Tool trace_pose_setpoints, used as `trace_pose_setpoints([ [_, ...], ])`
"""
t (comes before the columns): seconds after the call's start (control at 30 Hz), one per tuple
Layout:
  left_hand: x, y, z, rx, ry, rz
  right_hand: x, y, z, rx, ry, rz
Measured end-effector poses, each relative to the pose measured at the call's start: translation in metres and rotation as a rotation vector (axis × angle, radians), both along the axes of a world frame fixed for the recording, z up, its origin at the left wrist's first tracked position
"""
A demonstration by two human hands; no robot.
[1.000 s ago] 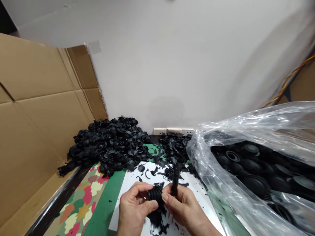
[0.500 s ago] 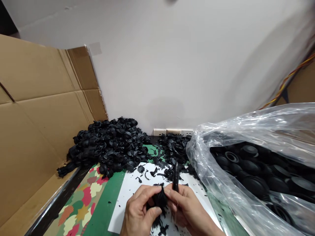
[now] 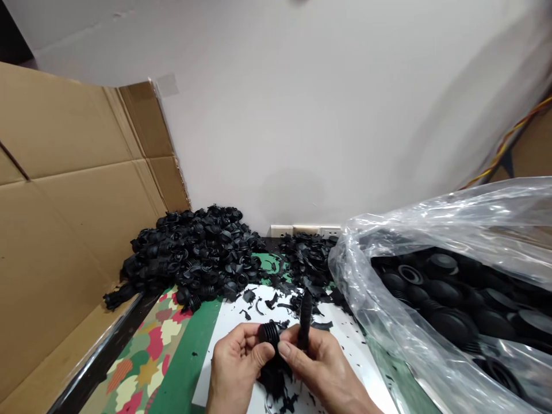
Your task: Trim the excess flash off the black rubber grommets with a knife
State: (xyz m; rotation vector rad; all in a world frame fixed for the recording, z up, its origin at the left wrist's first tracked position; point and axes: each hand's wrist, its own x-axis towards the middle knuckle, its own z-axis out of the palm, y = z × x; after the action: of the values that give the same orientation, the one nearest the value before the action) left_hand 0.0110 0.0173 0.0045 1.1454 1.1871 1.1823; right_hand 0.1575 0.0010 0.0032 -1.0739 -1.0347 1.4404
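Observation:
My left hand [image 3: 233,365] is closed on a black ribbed rubber bellows [image 3: 269,332], thumb at the front and fingers behind it. My right hand [image 3: 325,368] grips a slim tool with a black handle [image 3: 306,316] that sticks up between thumb and fingers; its working end is hidden. The right thumb and fingertip also meet at the side of the bellows. Beneath both hands lies a white sheet [image 3: 345,339] strewn with black rubber scraps [image 3: 271,300], with a denser clump of scraps just under the bellows.
A big heap of black ribbed parts [image 3: 202,247] rises at the back left beside a cardboard sheet [image 3: 86,132]. Another scrap pile [image 3: 308,253] sits below the wall sockets [image 3: 282,231]. At right, a clear plastic bag [image 3: 351,259] holds several round black parts [image 3: 448,328].
The bellows has turned and shifted slightly left and up, its ribs now facing more forward. My left fingers have curled in. My right thumb has moved left, nearer the bellows.

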Motion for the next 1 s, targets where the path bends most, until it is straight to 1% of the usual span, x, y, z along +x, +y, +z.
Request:
trace_pose_setpoints([
  [0.07, 0.001, -0.001, 0.001, 0.013, 0.001, -0.021, -0.001, 0.000, -0.001, 0.011, -0.029, -0.009],
  [0.17, 0.002, -0.002, 0.002, 0.035, -0.006, 0.018, -0.002, 0.001, -0.001, -0.003, -0.054, 0.002],
  [0.23, 0.003, -0.003, 0.004, 0.088, 0.008, 0.023, -0.002, 0.002, 0.000, -0.014, -0.067, 0.019],
  [0.33, 0.005, -0.004, 0.008, 0.207, 0.065, -0.023, -0.003, 0.002, 0.003, -0.013, -0.100, 0.030],
  [0.43, 0.007, -0.003, 0.011, 0.247, 0.062, -0.013, -0.004, 0.002, 0.004, 0.009, -0.110, 0.036],
  [0.5, 0.006, -0.002, 0.010, 0.208, 0.010, -0.013, -0.003, 0.001, 0.004, 0.014, -0.084, 0.039],
  [0.63, 0.001, -0.001, 0.000, 0.014, -0.109, -0.046, -0.002, -0.001, 0.000, -0.043, 0.034, 0.057],
  [0.7, -0.001, -0.001, -0.004, -0.047, -0.128, -0.045, -0.003, -0.002, -0.001, -0.071, 0.093, 0.052],
  [0.87, -0.003, -0.002, -0.008, -0.070, -0.113, -0.054, -0.005, -0.003, 0.002, -0.107, 0.153, 0.051],
  [1.0, -0.003, -0.005, -0.004, -0.006, 0.030, -0.094, -0.006, -0.002, 0.002, -0.119, 0.173, 0.051],
])
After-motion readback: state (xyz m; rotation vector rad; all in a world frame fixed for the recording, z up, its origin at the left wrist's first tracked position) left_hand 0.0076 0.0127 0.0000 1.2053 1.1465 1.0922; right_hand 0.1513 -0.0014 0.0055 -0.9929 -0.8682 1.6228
